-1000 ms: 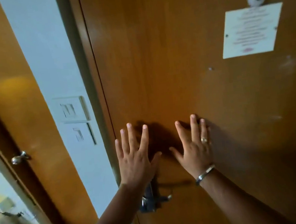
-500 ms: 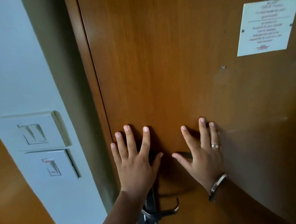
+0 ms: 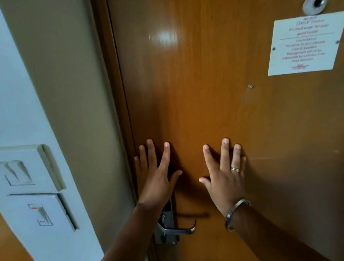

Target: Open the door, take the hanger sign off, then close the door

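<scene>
— At the wooden door (image 3: 206,106), which filled the view from twelve o'clock round to five, what had changed?

— Mostly the view. Against the frame a second back, the door loomed closer, the notice (image 3: 307,43) and peephole (image 3: 315,3) had slid toward two o'clock, and the other brown door with its knob at nine o'clock had gone; the switch plates (image 3: 21,166) had grown large there instead.

— And the hands?

— Both lay flat on the panel. The left hand (image 3: 155,180) sat at six o'clock beside the frame edge, just above the lever handle (image 3: 176,228); the right hand (image 3: 226,177), ringed and bangled, sat just to its right. Fingers of both were spread apart, clamped on nothing. Half a second earlier they held almost the same pose.

— The hanger sign?

— Not visible anywhere; I'd guess it hung on the outside handle.

— So where did the task stand?

— The door looked shut against its frame, lever untouched. Either opening hadn't started or closing had just finished; I couldn't tell which.
</scene>
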Demonstrator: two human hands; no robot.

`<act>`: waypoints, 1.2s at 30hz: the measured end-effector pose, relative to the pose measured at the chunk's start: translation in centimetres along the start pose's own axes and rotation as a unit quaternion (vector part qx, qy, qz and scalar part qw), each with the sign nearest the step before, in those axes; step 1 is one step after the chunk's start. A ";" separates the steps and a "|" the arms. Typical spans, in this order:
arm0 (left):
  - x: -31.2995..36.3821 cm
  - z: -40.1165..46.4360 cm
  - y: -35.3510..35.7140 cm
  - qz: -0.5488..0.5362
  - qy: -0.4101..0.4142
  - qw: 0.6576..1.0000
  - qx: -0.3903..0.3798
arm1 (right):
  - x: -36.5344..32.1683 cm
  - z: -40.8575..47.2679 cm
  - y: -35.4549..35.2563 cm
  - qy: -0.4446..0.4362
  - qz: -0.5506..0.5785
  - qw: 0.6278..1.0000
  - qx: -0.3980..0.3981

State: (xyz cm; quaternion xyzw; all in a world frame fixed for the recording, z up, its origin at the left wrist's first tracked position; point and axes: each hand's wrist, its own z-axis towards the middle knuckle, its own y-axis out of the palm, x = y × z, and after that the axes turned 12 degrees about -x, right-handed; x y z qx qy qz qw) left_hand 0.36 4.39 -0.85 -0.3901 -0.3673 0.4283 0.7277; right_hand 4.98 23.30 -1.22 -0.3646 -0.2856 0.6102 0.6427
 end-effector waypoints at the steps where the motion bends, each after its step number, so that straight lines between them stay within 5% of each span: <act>1: 0.0 0.4 0.1 0.000 -0.001 1.000 -0.003 | 0.0 0.3 0.3 0.001 -0.001 1.000 -0.002; 24: -1.7 3.8 3.1 0.012 0.033 0.997 0.072 | 0.4 2.7 4.1 -0.003 0.006 0.999 0.053; 36: 0.4 1.9 -0.2 0.067 -0.002 0.998 -0.009 | -0.4 1.5 -0.5 -0.014 -0.003 1.000 0.004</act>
